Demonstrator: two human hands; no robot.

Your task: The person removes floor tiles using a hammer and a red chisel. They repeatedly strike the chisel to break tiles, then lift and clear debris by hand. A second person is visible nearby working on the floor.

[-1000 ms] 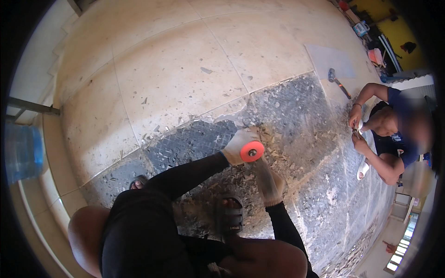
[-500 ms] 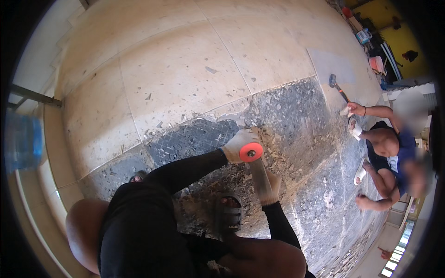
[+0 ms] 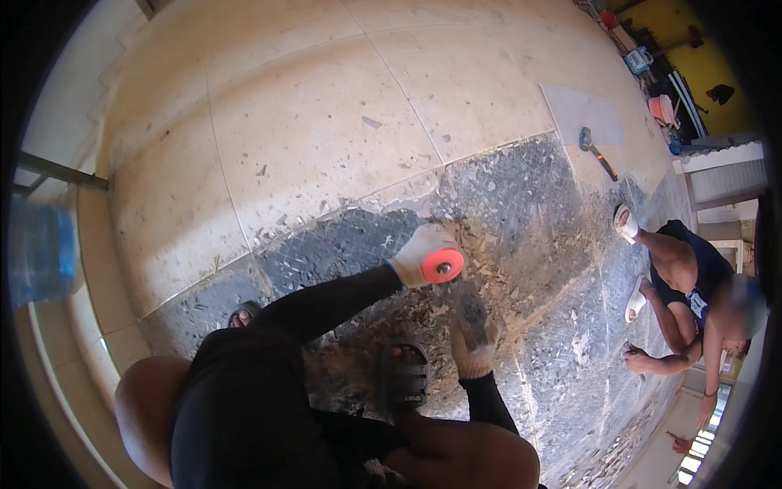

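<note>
My left hand (image 3: pixel 422 253), in a white work glove, is closed round a chisel with a round orange-red hand guard (image 3: pixel 444 266). The guard faces up, and a dark metal end shows in its middle. Beneath the glove, the chisel's shank and tip are hidden. To the right and nearer my body, my right hand (image 3: pixel 472 352), also gloved, grips what looks like a hammer (image 3: pixel 471 314). Motion smears its grey shape, which stands apart from the guard. Broken chips and rubble (image 3: pixel 521 277) lie around both hands on the dark, rough floor patch.
Beige tiles (image 3: pixel 309 122) border the patch on the far side. A second hammer (image 3: pixel 600 155) lies at the right, near a crouching co-worker (image 3: pixel 684 269). My sandalled foot (image 3: pixel 405 371) is close to my hands. A blue water bottle (image 3: pixel 41 253) stands far left.
My right hand and the blurred hammer have shifted slightly away from the guard; my left hand stays almost in place. The co-worker has let go of the second hammer and leaned back.
</note>
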